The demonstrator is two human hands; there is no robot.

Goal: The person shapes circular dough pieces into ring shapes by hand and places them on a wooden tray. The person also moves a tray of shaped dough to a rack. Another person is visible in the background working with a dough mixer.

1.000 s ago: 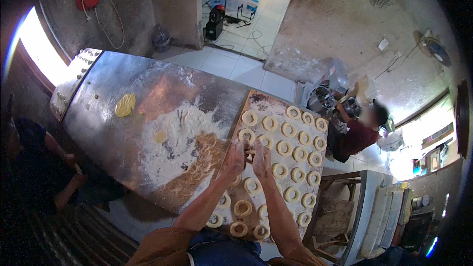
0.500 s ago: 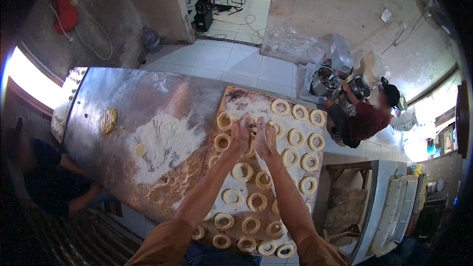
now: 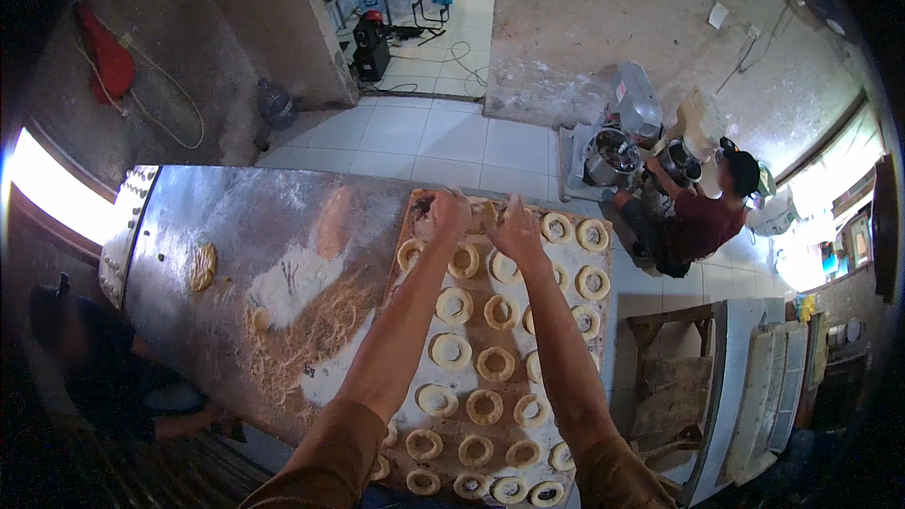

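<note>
At the far edge of a floured wooden board (image 3: 421,419), my left hand (image 3: 448,216) and my right hand (image 3: 514,229) reach out side by side, a small gap apart. Both have curled fingers pointing away from me. Something tan, perhaps dough, shows in the gap, but what the fingers grip cannot be made out. Rows of pale dough rings cover the board. One dough ring (image 3: 463,261) lies just below my left hand, and another ring (image 3: 506,267) lies partly behind my right forearm. To the right of my right hand sits a further ring (image 3: 557,227).
Left of the board, the metal tabletop (image 3: 255,190) carries scattered flour (image 3: 297,285) and a dough lump (image 3: 203,267). One person (image 3: 698,226) crouches by metal pots at the right; another (image 3: 113,358) is at the left edge. A wooden-framed stand (image 3: 702,396) stands right of the board.
My hands have moved away from me, from over the upper rings to the board's far edge, and are slightly farther apart. The view has shifted a little.
</note>
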